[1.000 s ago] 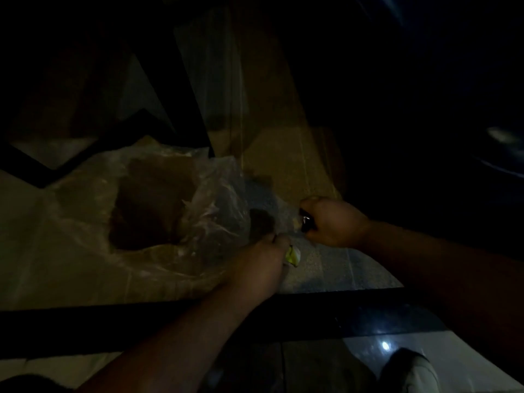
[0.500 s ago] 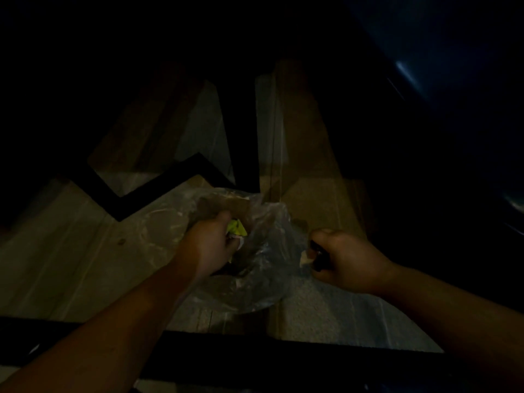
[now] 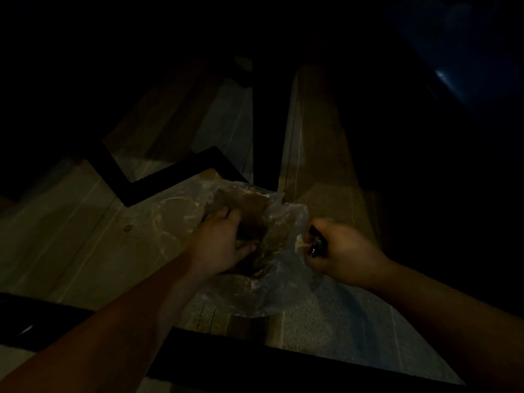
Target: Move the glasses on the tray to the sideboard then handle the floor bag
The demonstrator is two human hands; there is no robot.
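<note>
The scene is very dark. A clear plastic bag lies on the floor with brown material inside. My left hand is inside the bag's mouth, palm down and fingers apart over the brown contents; I see nothing in it. My right hand is closed in a fist at the bag's right rim, pinching a pale bit of the plastic together with a small dark object I cannot identify. No glasses, tray or sideboard are in view.
A black zigzag frame bar and an upright black leg stand just behind the bag. A black bar crosses the foreground under my forearms. Pale floor planks spread to the left. A dark blue shape sits upper right.
My left hand carried a yellow-green scrap from beside my right hand into the bag's mouth; the scrap is no longer visible. My right hand kept its grip on the rim.
</note>
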